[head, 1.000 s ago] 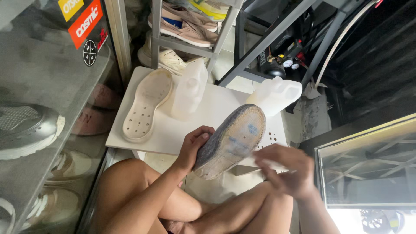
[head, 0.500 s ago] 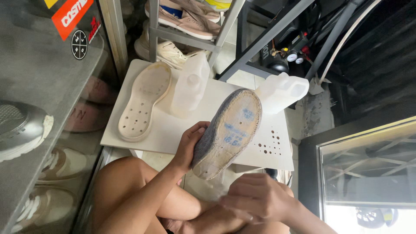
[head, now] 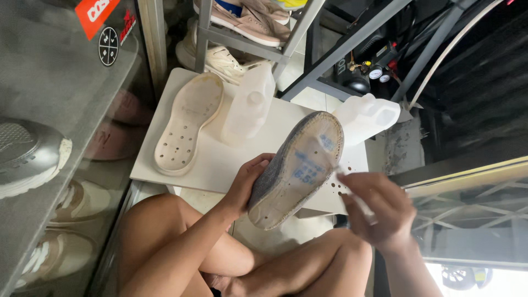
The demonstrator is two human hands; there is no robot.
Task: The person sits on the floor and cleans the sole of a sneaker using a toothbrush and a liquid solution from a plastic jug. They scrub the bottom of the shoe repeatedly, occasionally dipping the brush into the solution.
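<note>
while the left hand [head: 247, 184] wraps its fingers around the heel end of a worn grey insole with faded blue print [head: 297, 168], the insole tilts up and away over the near edge of a flat white board [head: 220, 165], its toe pointing toward the far right. the grip is closed on the insole's lower edge, thumb on the side nearest the person, and most of the insole stands free above the hand. the right hand [head: 377, 209] hovers just beside the insole's right edge, fingers loosely curled and blurred; i cannot tell whether it pinches anything. on the board lie a pale cream perforated insole [head: 187, 124] and a translucent white plastic jug on its side [head: 248, 104]; a second white jug [head: 367, 114] rests behind the held insole.
</note>
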